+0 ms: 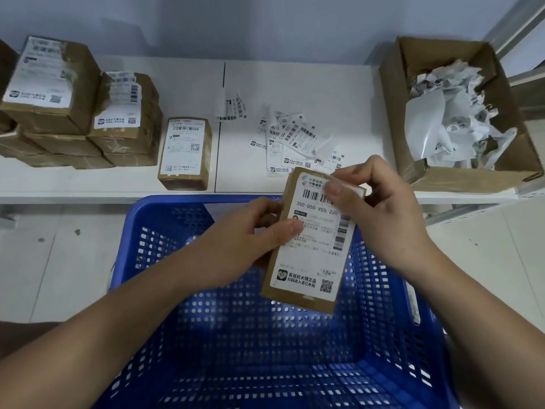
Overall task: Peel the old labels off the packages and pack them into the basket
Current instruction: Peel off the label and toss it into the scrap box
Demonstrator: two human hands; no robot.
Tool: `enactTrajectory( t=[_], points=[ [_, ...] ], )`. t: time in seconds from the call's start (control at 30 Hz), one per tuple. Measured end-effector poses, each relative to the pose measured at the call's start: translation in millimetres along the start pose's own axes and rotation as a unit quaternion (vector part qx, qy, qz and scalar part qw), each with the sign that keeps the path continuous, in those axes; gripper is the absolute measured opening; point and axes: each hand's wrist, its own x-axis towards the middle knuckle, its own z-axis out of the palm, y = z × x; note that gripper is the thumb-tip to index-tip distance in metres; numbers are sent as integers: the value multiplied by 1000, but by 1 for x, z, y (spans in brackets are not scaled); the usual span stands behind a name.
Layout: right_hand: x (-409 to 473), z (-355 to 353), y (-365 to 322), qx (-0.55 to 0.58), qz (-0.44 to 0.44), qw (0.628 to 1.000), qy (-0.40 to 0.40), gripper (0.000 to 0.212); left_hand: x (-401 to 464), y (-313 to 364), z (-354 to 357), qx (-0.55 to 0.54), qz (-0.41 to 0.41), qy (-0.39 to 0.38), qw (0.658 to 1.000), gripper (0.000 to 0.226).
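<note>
A brown cardboard package [298, 296] with a white shipping label [312, 249] is held tilted above the blue plastic basket [165, 231]. My left hand [241, 246] grips the package's left side, thumb lying on the label. My right hand [380, 214] pinches the label's top right corner between thumb and forefinger. The basket holds no packages that I can see. One more labelled package [185, 153] lies alone on the white shelf, and a stack of labelled packages [79, 113] stands at the shelf's left end.
Loose peeled labels [295, 140] lie scattered on the white shelf [339, 84] behind the basket. An open cardboard box [413, 160] full of crumpled label paper [451, 119] stands at the right. Pale floor tiles [59, 261] show on either side of the basket.
</note>
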Motion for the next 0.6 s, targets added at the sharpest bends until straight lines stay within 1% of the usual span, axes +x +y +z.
enactTrajectory(
  t=[0.03,0.07,0.1,0.17,0.23,0.27,0.37,0.43,0.47,0.5,0.53,0.57,0.6],
  points=[
    [0,1,0,1,2,1000,5,20,1,0,0,1,2,3,1000,44],
    [0,3,1,-9,9,1000,9,24,2,-1,-1,4,2,9,1000,46],
    [1,3,3,-31,17,999,8,32,3,-1,-1,11,1,13,1000,48],
    [1,4,6,-112,25,993,4,51,3,-4,-1,56,8,14,998,54],
    [1,3,11,-160,11,987,15,57,2,-8,1,106,17,5,994,57],
    [1,4,12,-157,3,987,27,55,2,-10,3,115,18,5,993,58],
    [3,4,12,-96,-14,993,62,43,2,-11,4,104,24,10,994,61],
    [5,4,11,-67,-15,995,75,28,2,-9,3,78,27,22,996,59],
    [5,4,10,-48,-3,996,72,28,2,-7,3,57,25,33,998,58],
    [5,4,10,-39,16,997,61,42,2,-6,3,31,23,46,998,57],
    [5,4,10,-39,38,998,39,65,2,-4,3,5,20,62,998,56],
    [3,4,11,-53,58,997,6,86,3,-2,4,-20,17,82,996,56],
    [0,6,11,-72,72,994,-36,101,4,0,3,-44,14,109,993,55]
  ],
)
